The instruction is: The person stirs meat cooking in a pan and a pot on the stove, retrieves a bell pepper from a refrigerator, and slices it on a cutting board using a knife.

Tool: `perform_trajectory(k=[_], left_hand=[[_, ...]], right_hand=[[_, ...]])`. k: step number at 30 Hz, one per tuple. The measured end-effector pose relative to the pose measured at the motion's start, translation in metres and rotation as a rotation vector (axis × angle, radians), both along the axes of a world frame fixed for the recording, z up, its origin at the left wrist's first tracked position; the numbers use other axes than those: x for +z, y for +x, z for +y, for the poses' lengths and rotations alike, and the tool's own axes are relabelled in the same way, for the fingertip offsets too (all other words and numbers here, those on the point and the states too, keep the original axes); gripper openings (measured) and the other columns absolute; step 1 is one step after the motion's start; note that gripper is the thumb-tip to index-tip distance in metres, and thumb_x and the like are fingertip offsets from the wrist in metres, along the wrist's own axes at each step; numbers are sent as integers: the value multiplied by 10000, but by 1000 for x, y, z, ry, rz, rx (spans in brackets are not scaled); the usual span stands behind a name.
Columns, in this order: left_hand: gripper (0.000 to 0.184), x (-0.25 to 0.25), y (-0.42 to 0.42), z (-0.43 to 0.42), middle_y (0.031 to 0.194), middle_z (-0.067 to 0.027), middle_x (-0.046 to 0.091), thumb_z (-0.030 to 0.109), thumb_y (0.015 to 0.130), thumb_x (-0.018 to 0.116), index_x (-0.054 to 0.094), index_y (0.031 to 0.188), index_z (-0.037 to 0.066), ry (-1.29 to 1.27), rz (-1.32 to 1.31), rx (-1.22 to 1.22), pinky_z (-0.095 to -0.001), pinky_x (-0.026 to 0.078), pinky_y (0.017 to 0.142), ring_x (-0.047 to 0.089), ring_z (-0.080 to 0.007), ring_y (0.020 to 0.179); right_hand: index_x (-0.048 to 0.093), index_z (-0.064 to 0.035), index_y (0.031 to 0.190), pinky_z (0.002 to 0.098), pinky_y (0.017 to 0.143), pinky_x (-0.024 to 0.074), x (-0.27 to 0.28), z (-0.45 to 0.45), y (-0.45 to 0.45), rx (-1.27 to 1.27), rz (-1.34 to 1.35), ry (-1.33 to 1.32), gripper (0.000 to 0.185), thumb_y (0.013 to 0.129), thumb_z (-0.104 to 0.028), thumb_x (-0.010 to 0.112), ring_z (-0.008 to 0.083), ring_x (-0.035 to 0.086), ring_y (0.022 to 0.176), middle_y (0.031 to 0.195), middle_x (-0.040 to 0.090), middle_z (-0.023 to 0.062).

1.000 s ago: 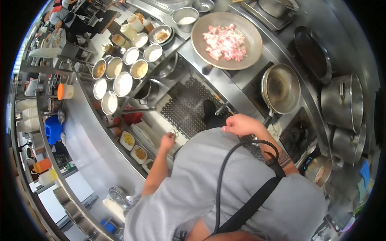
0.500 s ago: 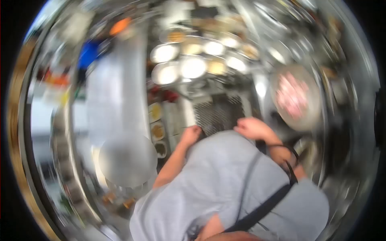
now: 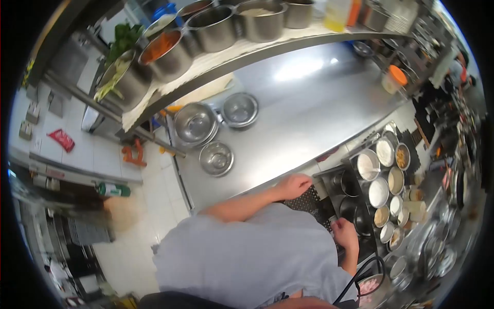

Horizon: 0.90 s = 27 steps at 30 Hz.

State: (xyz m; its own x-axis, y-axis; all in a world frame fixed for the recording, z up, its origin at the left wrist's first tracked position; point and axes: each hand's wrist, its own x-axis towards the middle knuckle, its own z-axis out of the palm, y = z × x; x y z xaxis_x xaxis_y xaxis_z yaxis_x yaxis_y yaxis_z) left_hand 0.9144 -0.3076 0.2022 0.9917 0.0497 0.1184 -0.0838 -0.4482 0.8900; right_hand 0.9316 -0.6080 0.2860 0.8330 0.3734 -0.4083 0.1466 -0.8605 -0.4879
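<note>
My left hand (image 3: 295, 186) hangs in the air in front of my body, near the front edge of the steel counter. Its fingers are curled in, and nothing shows in them. My right hand (image 3: 345, 234) is also loosely closed, beside the open steel drawer or bin (image 3: 352, 210), and I see nothing in it. Below and between both hands lies a dark perforated floor mat (image 3: 309, 202). Two steel bowls, one a nested stack (image 3: 195, 123) and one beside it (image 3: 240, 109), sit on the counter (image 3: 288, 110) with a smaller bowl (image 3: 216, 158) nearer me.
Overhead, a shelf (image 3: 226, 64) carries several steel pots, one with orange contents (image 3: 163, 47), and a yellow squeeze bottle (image 3: 336, 15). At right stand several round tubs of white and tan ingredients (image 3: 378, 192). A bowl of pink pieces (image 3: 371, 289) is low right. An orange-lidded tub (image 3: 394, 78) is far right.
My view has swung to the left, bringing the counter and shelf in front of me. The ingredient tubs and the bowl of pink pieces now appear farther right. Both hands stay closed.
</note>
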Motion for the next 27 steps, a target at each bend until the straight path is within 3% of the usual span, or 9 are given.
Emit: perform_trajectory(k=[2, 4, 10, 15, 21, 27], left_hand=[[174, 9, 7, 30, 951, -137, 691, 205, 933, 587, 690, 973, 71, 150, 26, -27, -424, 526, 784, 656, -337, 885], [183, 3, 10, 54, 933, -138, 694, 215, 925, 580, 696, 970, 81, 108, -99, 60, -431, 529, 769, 660, -341, 876], [190, 5, 8, 92, 909, -138, 711, 238, 924, 571, 698, 1001, 119, 142, 218, 39, -442, 530, 758, 674, -341, 863], [197, -19, -7, 79, 970, -130, 702, 222, 931, 560, 680, 1032, 103, 90, 70, 73, -441, 523, 797, 668, -332, 895], [172, -25, 7, 80, 993, -111, 649, 189, 928, 566, 666, 1042, 108, 162, 209, -195, -457, 521, 791, 650, -342, 892], [150, 2, 23, 97, 955, -106, 642, 156, 916, 585, 666, 1023, 91, 138, -82, 42, -447, 529, 755, 646, -341, 839]], right_hand=[[654, 41, 894, 422, 690, 507, -1, 28, 14, 48, 58, 13, 283, 895, -243, 656, 376, 670, 759, 788, 669, 235], [662, 17, 941, 465, 728, 508, 5, 58, 22, 68, 76, 18, 289, 900, -269, 659, 443, 655, 822, 817, 667, 247], [669, 14, 958, 450, 724, 511, 6, 79, 24, 110, 141, 2, 277, 906, -257, 651, 415, 674, 815, 826, 679, 238], [676, 9, 967, 442, 735, 518, -16, 61, 19, 58, 125, -4, 275, 902, -257, 653, 406, 680, 828, 847, 691, 232], [680, 6, 964, 450, 735, 518, -21, 59, 7, 8, 161, -13, 274, 902, -259, 651, 409, 679, 821, 848, 692, 230], [680, 4, 963, 441, 713, 510, -28, 65, -2, -13, 177, 4, 256, 913, -245, 647, 380, 681, 781, 816, 689, 217]])
